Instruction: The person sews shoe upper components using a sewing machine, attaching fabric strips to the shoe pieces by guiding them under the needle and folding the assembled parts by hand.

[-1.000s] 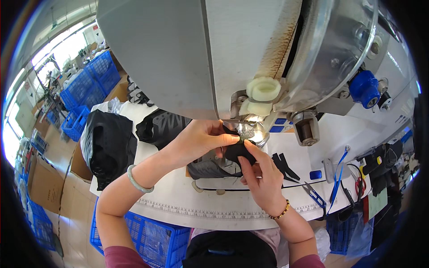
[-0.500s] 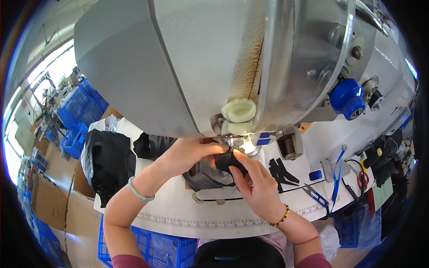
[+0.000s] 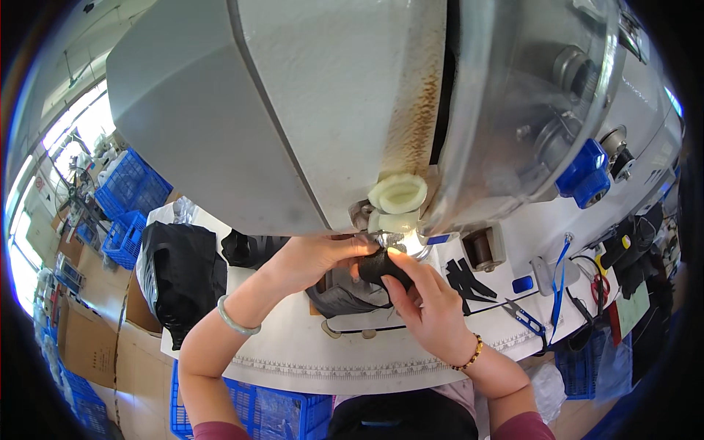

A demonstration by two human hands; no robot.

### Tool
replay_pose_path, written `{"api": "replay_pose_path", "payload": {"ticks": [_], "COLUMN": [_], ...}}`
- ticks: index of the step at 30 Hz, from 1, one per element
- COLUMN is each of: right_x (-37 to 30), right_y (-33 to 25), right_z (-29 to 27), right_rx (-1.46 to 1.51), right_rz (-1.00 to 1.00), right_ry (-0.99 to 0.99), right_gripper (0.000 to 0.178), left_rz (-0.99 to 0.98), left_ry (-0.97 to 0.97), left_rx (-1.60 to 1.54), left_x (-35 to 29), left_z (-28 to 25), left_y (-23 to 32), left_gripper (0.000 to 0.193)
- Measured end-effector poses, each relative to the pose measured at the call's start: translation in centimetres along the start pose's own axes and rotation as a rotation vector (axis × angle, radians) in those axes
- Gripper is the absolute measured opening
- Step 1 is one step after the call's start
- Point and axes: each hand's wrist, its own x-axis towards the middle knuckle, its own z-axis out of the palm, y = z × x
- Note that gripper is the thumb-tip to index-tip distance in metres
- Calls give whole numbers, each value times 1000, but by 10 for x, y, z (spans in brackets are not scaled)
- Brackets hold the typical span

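Note:
Below the head of a large pale sewing machine [image 3: 345, 110], both my hands hold a dark fabric piece at the lit needle area [image 3: 405, 242]. Its near part is a black, rounded padded section [image 3: 384, 270]; a grey and black body [image 3: 345, 299] hangs lower, resembling a shoe upper. My left hand [image 3: 320, 258] pinches the far left edge, its fingertips close to the needle area and partly hidden under the machine. On the right, my right hand [image 3: 431, 304] grips the black section between thumb and fingers. The needle itself is hidden.
Black strips [image 3: 466, 284], blue-handled thread snips [image 3: 525, 317] and red-handled scissors [image 3: 599, 290] lie right on the white table [image 3: 308, 367]. Dark fabric pieces [image 3: 248, 249] and a black bundle [image 3: 180, 273] are left. A blue crate [image 3: 253, 407] stands below the table's front edge.
The whole view has shifted slightly, with the machine head looming a little larger. Both hands keep their grip on the dark fabric piece, with hardly any visible movement relative to the machine.

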Motion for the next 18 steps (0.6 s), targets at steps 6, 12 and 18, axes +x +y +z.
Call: {"api": "replay_pose_path", "payload": {"ticks": [6, 12, 18], "right_x": [1, 2, -3], "right_y": [-5, -3, -3], "right_z": [-4, -5, -3], "right_rx": [339, 369, 277], "right_rz": [309, 312, 165], "right_ry": [-15, -35, 6], "right_gripper": [24, 24, 23], "left_rz": [-67, -37, -17], "left_ry": [57, 34, 21], "left_rx": [-96, -167, -89], "left_x": [3, 8, 1], "left_z": [-4, -10, 1], "left_y": [-4, -11, 1], "left_gripper": [17, 18, 18]}}
